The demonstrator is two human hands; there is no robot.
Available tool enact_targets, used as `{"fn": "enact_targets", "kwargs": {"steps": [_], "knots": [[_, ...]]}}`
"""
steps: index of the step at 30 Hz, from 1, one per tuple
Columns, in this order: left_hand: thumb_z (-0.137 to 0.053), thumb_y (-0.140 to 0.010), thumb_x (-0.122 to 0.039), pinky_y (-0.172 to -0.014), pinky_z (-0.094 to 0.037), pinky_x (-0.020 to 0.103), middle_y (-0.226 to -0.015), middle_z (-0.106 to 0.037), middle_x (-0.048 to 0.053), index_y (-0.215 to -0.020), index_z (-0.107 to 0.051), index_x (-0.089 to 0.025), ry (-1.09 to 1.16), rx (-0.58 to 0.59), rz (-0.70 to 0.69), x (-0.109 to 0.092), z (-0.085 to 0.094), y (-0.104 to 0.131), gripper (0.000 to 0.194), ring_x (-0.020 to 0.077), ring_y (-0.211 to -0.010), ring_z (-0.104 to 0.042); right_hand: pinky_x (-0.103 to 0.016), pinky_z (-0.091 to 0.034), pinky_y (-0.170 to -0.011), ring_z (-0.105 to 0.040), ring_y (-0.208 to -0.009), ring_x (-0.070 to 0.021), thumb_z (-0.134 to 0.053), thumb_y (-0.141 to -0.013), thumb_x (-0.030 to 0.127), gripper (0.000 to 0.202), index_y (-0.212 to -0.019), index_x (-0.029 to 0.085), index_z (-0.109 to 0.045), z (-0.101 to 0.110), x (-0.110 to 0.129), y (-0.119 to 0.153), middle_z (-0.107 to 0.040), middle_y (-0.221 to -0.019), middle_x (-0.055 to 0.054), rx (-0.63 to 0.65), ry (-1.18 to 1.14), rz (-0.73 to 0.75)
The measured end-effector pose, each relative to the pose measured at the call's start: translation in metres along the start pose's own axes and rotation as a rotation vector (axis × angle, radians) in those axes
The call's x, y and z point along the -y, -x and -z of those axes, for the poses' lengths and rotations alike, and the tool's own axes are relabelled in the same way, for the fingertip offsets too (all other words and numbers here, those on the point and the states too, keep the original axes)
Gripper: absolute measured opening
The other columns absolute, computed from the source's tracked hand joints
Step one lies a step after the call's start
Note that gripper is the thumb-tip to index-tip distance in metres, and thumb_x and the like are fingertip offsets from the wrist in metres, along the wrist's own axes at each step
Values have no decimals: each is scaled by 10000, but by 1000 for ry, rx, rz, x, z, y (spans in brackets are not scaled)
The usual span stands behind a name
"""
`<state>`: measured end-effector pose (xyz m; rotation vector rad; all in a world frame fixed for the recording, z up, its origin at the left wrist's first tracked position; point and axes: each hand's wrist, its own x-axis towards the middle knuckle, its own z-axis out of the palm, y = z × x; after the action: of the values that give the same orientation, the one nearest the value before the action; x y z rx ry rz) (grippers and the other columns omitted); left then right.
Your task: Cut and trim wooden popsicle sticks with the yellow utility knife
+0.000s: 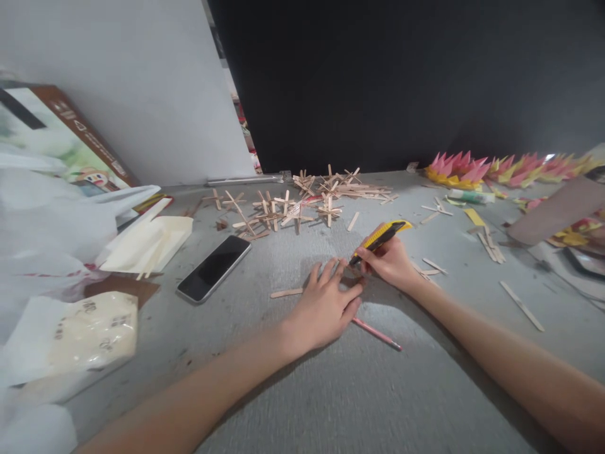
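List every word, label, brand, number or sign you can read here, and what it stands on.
No word or number reads clearly.
Triangular sign, apparently recycling: brown edge of the printed box.
Too blurred: that edge's lettering, dark marks on the wrapped packet, red print on the white bag.

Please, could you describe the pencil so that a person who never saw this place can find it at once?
On the grey table, find the left hand, resting near the middle with spread fingers. The pencil juts out from beside its thumb side, slanting toward the picture's lower right. It is slim and pink, unlike the plain, flat wooden sticks lying around.
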<state>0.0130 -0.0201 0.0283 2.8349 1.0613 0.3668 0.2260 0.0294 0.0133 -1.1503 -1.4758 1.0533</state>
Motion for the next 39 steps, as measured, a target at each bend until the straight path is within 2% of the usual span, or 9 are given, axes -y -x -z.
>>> {"fn": "enact_targets", "kwargs": {"steps": [4,14,18,23,28,39], "knots": [[-418,-1073,-353,-1171,-310,659,-1598,-452,162,-1334,-672,-265,20,4,8,0,0,0,374,405,-1492,-366,-291,-461,-445,-565,-445,-163,-797,-801,605,461,-690,203,-600,2,2,0,-632,-542,-34,67,66,-46],[-418,-1069,-331,-1147,-341,656,-1570,-464,169,-1356,-651,-262,21,22,-1,1,1,0,376,412,-1477,-375,-286,-457,-452,-558,-460,-153,-794,-803,587,436,-729,192,-625,2,2,-1,-628,-567,-27,57,32,-24],[-444,-1057,-321,-1153,-342,649,-1557,-480,158,-1329,-660,-256,25,29,-3,1,2,0,354,404,-1482,-369,-293,-469,-467,-566,-471,-156,-790,-810,582,429,-768,205,-590,1,3,0,-633,-587,-21,37,49,-14],[-442,-1058,-320,-1149,-346,649,-1605,-424,166,-1303,-674,-248,26,37,1,2,2,0,345,406,-1478,-372,-295,-495,-498,-597,-516,-160,-787,-824,564,426,-845,232,-521,-1,7,3,-680,-687,-23,6,16,3],[-445,-1059,-320,-1153,-350,645,-1596,-440,153,-1361,-651,-273,29,17,1,2,0,0,368,393,-1482,-368,-296,-491,-493,-583,-489,-160,-745,-856,587,426,-833,239,-502,-1,6,1,-642,-594,-1,31,33,-4],[-443,-1057,-316,-1150,-347,649,-1605,-434,153,-1376,-644,-273,49,6,-6,2,-1,0,379,391,-1469,-374,-299,-488,-492,-580,-487,-162,-752,-857,556,391,-845,237,-527,1,3,-1,-644,-587,0,21,42,-10]]}}
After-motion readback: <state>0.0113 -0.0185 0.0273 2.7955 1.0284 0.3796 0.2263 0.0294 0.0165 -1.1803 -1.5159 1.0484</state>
